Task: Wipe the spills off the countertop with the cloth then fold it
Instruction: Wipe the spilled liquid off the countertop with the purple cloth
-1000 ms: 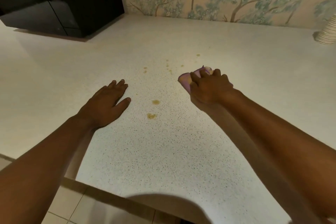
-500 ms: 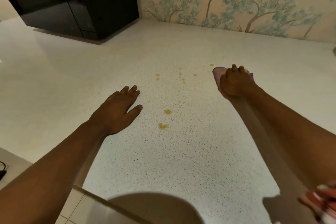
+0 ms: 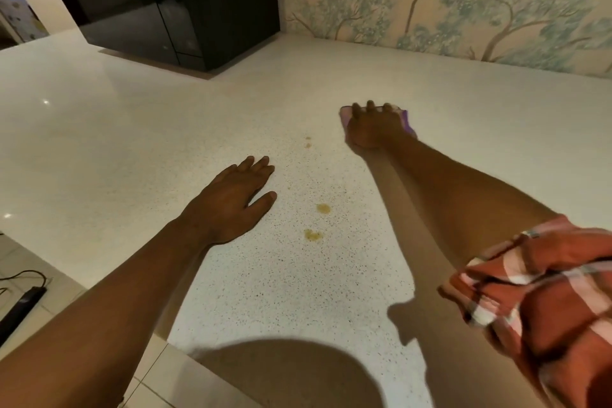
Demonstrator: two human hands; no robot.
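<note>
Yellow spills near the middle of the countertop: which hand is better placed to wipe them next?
Right. The right hand already presses the purple cloth on the countertop, just beyond the spills. The left hand lies flat and empty beside them.

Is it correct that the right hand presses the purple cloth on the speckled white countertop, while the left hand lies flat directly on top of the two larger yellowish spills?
Not quite. The head view shows the left hand flat on the speckled white countertop, beside the two larger yellowish spills, not on them; they lie uncovered just to its right. The rest holds: the right hand presses the purple cloth on the countertop.
</note>
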